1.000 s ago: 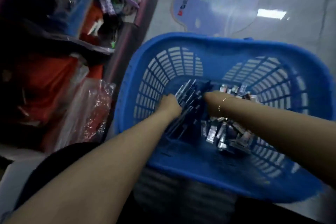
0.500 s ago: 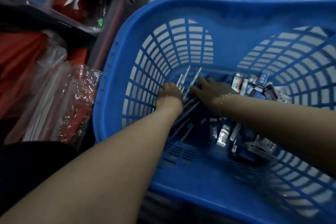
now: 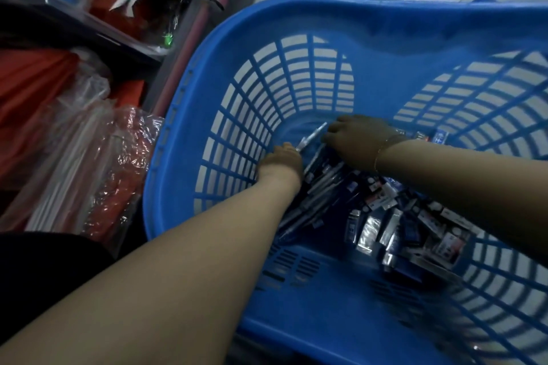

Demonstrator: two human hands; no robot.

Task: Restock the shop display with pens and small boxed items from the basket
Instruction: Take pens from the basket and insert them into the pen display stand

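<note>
Both hands have moved a little toward the far left corner of the blue basket (image 3: 207, 74) since half a second ago, and fewer pens stand up from the left hand. That left hand (image 3: 283, 158) is inside the basket, near its slotted left wall, and its fingers are curled around the lower end of a pale pen (image 3: 312, 136), which points up and away toward the far wall. The right hand (image 3: 355, 139) is just beside it, on the side away from the left wall. Its fingers are bent down near the tip of the same pen, but I cannot tell if they pinch it or only touch it. A thin bracelet (image 3: 382, 151) is on the right wrist.

More pens (image 3: 318, 187) lie in a loose heap on the basket floor, directly under and behind the two hands, toward the near wall. The small boxed items (image 3: 394, 225) are piled on the basket floor further from the left wall, under the right forearm. Outside the basket, beyond its left wall, there are goods wrapped in clear plastic (image 3: 98, 169).
</note>
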